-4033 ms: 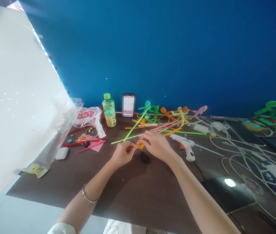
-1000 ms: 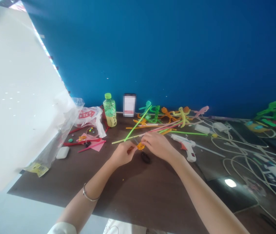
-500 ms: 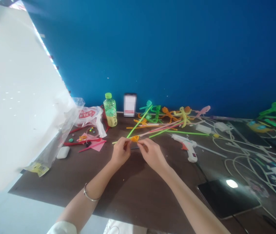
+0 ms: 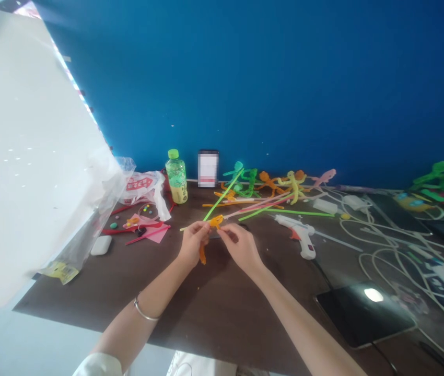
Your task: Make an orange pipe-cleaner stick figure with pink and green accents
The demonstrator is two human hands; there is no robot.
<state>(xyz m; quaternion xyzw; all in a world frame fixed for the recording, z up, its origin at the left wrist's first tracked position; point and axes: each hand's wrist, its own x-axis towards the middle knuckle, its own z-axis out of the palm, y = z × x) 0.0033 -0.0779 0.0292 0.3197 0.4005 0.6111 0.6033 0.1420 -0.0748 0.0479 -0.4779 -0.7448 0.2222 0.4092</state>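
Observation:
An orange pipe-cleaner piece (image 4: 216,221) is between my two hands above the dark table (image 4: 190,313). My left hand (image 4: 195,241) is closed on it, and an orange end hangs down below the fingers. The fingertips of my right hand (image 4: 240,243) are pinched at its lower right side. Behind my hands lie a green pipe cleaner (image 4: 224,194) and several pink and orange ones. Twisted figures in green, orange (image 4: 269,183), yellow (image 4: 294,186) and pink stand or lean along the blue wall.
A green-capped bottle (image 4: 176,180) and a phone (image 4: 208,168) stand at the back. On the right are a glue gun (image 4: 302,237), white cables and a black tablet (image 4: 363,316). Left are a white case (image 4: 101,245), pink paper, red scissors and plastic bags.
The orange piece has turned in my fingers; its hanging end now shows below my left hand. Both hands stay close together in nearly the same place.

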